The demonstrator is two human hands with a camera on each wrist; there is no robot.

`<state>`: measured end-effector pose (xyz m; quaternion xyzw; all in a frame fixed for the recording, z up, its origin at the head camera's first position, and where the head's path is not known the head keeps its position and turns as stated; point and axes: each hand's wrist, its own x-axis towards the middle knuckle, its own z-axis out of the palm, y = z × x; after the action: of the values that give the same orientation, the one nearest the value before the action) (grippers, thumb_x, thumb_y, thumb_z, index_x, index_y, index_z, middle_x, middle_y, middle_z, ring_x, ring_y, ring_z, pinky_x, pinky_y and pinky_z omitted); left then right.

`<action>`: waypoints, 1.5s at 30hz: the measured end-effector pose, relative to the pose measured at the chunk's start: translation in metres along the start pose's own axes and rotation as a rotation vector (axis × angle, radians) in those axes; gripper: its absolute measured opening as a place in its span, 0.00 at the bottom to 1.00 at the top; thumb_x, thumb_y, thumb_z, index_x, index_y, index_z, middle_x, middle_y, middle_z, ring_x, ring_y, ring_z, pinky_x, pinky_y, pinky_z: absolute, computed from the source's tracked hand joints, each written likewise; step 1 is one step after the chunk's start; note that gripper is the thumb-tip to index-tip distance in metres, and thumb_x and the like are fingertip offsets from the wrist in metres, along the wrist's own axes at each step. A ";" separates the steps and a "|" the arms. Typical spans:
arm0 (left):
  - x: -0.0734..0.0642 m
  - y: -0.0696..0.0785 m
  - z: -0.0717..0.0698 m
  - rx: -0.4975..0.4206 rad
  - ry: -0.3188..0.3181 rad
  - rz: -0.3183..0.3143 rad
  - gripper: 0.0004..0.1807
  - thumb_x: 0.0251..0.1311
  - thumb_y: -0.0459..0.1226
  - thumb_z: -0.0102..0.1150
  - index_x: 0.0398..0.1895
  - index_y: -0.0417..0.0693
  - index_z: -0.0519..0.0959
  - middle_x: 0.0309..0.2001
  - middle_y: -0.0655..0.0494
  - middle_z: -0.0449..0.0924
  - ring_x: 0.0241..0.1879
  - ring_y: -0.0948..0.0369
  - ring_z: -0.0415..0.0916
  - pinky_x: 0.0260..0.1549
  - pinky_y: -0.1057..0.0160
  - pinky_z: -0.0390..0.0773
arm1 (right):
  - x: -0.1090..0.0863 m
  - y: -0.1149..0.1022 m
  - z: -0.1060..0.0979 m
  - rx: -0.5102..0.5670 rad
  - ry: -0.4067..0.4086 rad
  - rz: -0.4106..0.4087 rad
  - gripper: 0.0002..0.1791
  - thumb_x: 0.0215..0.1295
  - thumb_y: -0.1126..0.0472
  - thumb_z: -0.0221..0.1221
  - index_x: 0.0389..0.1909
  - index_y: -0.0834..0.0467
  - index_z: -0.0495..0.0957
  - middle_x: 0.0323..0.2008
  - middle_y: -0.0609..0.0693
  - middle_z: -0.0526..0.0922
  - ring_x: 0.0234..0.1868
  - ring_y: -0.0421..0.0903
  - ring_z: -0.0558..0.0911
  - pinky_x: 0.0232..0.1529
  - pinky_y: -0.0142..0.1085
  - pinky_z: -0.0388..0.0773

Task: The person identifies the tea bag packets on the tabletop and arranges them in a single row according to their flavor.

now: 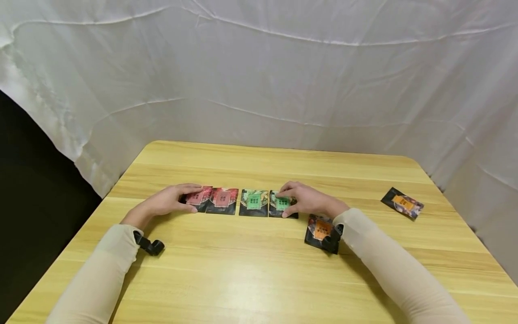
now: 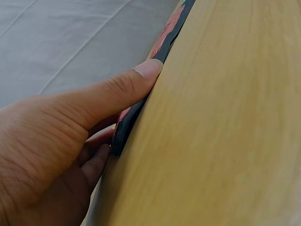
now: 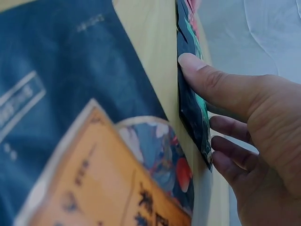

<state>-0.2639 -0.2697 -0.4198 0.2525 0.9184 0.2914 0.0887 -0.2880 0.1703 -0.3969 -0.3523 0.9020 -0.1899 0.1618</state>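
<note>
Flat on the table, four packets form a row: two black-and-red sachets, then two black-and-green ones. My left hand [image 1: 167, 200] grips the leftmost red sachet [image 1: 195, 197], thumb at its near edge and fingers at its far and left side. The second red sachet [image 1: 222, 200] lies right against it. After a small gap comes the left green sachet [image 1: 253, 202]. My right hand [image 1: 309, 199] holds the right green sachet [image 1: 282, 205], its thumb [image 3: 193, 66] on the near edge and the other fingers around the far and right side.
Under my right wrist lies a black-and-orange sachet [image 1: 319, 230], large in the right wrist view. Another orange sachet [image 1: 402, 203] sits askew at the far right of the wooden table [image 1: 226, 270]. A pale cloth [image 1: 259, 81] hangs behind the table's back edge.
</note>
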 end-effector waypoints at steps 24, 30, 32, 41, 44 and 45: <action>0.000 0.004 -0.002 0.003 -0.008 0.009 0.40 0.56 0.50 0.69 0.71 0.47 0.68 0.71 0.44 0.63 0.70 0.41 0.56 0.65 0.39 0.57 | -0.003 -0.001 -0.005 0.002 0.063 -0.033 0.37 0.60 0.42 0.66 0.68 0.52 0.71 0.63 0.48 0.70 0.59 0.47 0.72 0.59 0.47 0.72; 0.000 0.003 -0.002 -0.002 -0.011 0.008 0.40 0.56 0.50 0.69 0.71 0.47 0.68 0.71 0.43 0.63 0.70 0.41 0.56 0.65 0.39 0.57 | -0.011 0.000 -0.009 -0.006 0.122 -0.062 0.34 0.62 0.42 0.64 0.67 0.53 0.72 0.62 0.48 0.71 0.61 0.48 0.71 0.61 0.50 0.70; -0.001 0.003 -0.002 -0.002 -0.010 0.005 0.40 0.56 0.50 0.69 0.71 0.47 0.68 0.71 0.44 0.62 0.70 0.41 0.56 0.65 0.39 0.57 | -0.015 0.000 -0.010 0.002 0.134 -0.059 0.34 0.63 0.41 0.63 0.67 0.52 0.73 0.62 0.48 0.72 0.62 0.49 0.71 0.62 0.51 0.69; -0.002 0.002 -0.001 0.005 -0.009 -0.003 0.41 0.57 0.51 0.69 0.71 0.47 0.67 0.71 0.44 0.62 0.70 0.41 0.56 0.65 0.39 0.57 | -0.039 0.004 -0.009 0.042 0.167 -0.051 0.33 0.63 0.40 0.62 0.66 0.51 0.73 0.62 0.49 0.72 0.63 0.51 0.71 0.61 0.54 0.69; -0.001 0.002 -0.001 0.012 -0.006 0.000 0.41 0.57 0.52 0.68 0.71 0.47 0.67 0.71 0.44 0.62 0.70 0.41 0.56 0.66 0.39 0.57 | -0.048 0.004 -0.008 0.048 0.179 -0.054 0.32 0.63 0.43 0.63 0.66 0.51 0.73 0.62 0.51 0.73 0.62 0.52 0.71 0.60 0.54 0.70; -0.001 0.002 -0.001 0.015 -0.006 0.002 0.41 0.57 0.52 0.68 0.71 0.47 0.67 0.71 0.44 0.62 0.70 0.41 0.56 0.66 0.39 0.57 | -0.052 0.004 -0.007 0.048 0.184 -0.052 0.32 0.63 0.43 0.63 0.66 0.51 0.73 0.62 0.51 0.73 0.62 0.53 0.71 0.60 0.55 0.70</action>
<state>-0.2623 -0.2694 -0.4184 0.2547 0.9201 0.2840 0.0894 -0.2571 0.2108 -0.3842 -0.3528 0.8988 -0.2470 0.0818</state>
